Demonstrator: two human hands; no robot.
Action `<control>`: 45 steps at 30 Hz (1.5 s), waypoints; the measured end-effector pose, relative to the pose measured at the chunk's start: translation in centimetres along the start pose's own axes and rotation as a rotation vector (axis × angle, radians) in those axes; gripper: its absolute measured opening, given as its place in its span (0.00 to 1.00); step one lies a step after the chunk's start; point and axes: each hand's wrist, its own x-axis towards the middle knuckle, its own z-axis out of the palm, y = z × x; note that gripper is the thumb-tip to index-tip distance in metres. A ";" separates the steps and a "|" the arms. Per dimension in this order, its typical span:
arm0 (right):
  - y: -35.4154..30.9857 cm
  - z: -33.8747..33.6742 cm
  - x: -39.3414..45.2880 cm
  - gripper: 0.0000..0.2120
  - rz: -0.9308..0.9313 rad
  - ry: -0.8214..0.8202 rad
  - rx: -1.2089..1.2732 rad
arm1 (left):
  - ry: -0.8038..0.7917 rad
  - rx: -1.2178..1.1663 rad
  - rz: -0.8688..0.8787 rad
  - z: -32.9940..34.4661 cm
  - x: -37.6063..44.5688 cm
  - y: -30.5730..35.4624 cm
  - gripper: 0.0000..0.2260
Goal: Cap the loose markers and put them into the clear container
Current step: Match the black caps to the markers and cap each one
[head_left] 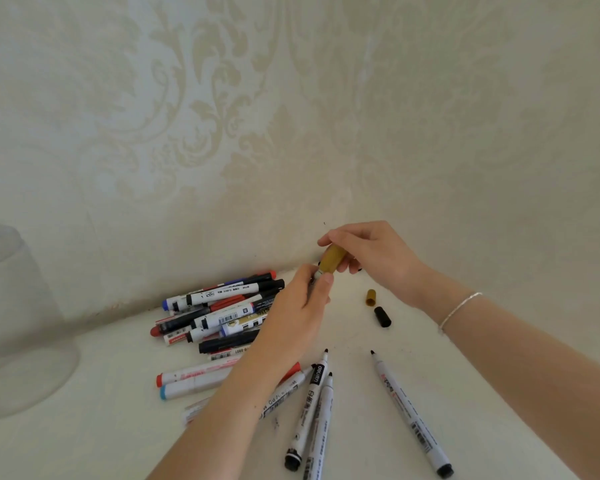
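Observation:
My left hand (300, 306) grips a marker whose body is mostly hidden in my fingers. My right hand (371, 252) holds a gold cap (332, 258) right at that marker's tip. A pile of capped markers (219, 313) lies to the left, against the wall. Three uncapped white markers with black tips lie near me: two together (309, 410) and one apart to the right (411, 415). A loose gold cap (371, 297) and a loose black cap (382, 317) rest on the white table (101, 427). The clear container (18, 327) stands at far left.
A wall with pale patterned wallpaper (291, 116) rises just behind the table. A thin bracelet (459, 310) circles my right wrist. More markers with red and blue ends (194, 382) lie under my left forearm.

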 end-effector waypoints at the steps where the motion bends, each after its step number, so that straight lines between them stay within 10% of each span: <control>1: 0.1 0.5 -0.1 0.12 -0.003 0.028 -0.019 | 0.001 0.006 0.009 0.0 -0.1 0.1 0.08; 11: 0.9 5.9 -0.8 0.16 -0.158 0.362 -0.186 | 0.137 0.023 -0.025 0.2 -0.8 0.0 0.08; 20: 0.4 7.2 -0.8 0.17 -0.203 0.435 -0.582 | 0.197 -0.069 -0.053 0.3 -0.4 -0.9 0.04; 37: -0.2 8.2 -1.6 0.15 -0.330 0.429 -0.547 | 0.155 -0.063 -0.012 -0.1 -0.8 0.0 0.11; 42: -2.9 5.1 1.3 0.18 -0.006 0.226 -0.269 | 0.292 -0.138 -0.013 -1.5 -0.1 0.1 0.08; 45: 0.9 1.7 3.4 0.17 0.190 0.205 -0.752 | 0.321 -0.163 -0.028 -2.4 -0.2 0.3 0.16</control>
